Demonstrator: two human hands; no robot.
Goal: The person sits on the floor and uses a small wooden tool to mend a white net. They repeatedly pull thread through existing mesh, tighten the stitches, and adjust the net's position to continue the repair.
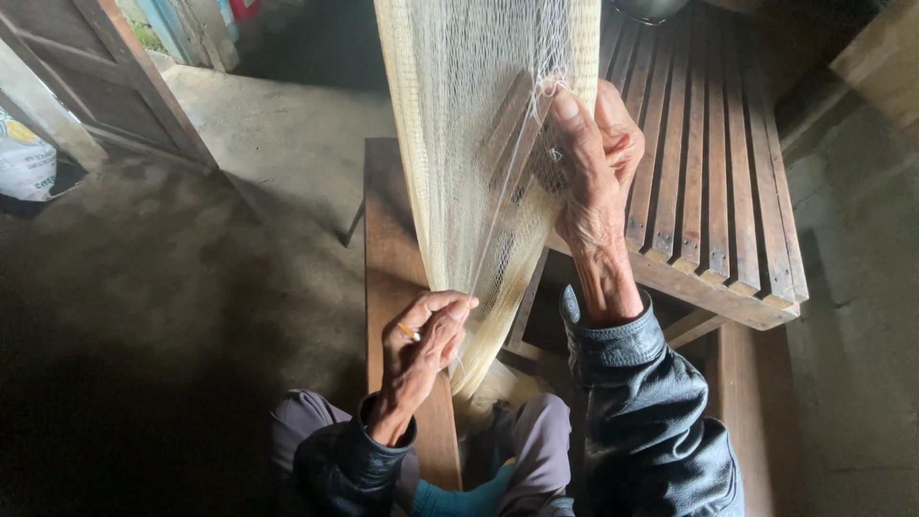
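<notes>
Nearest the camera, the knees are seen in grey-purple trousers [541, 431], with a strip of teal cloth [459, 500] between them and the cuffs of a dark leather jacket [651, 412] on both arms. Just above the left cuff, the left hand [421, 340] is curled almost shut, its thumb and fingertips pinched on a taut pale thread [493, 235] at the edge of the net; a thin band is worn on one finger. The hand is held over a narrow wooden plank [388, 258] that runs away from the knees. The cream fishing net [479, 124] is hung from above the top of the frame and is gathered into a narrow bundle beside the left hand, its lower end dropped between the knees. Higher and farther off, the right hand [593, 163] is raised with its fingers partly bent and closed on the mesh, by which a fold of the net is held spread; whether a tool is also held cannot be told. Behind this hand a slatted wooden table [713, 172] is set. Beyond, a bare concrete floor [239, 144] is seen, with a wooden door frame [115, 67] and a white sack [24, 163] at the far left.
</notes>
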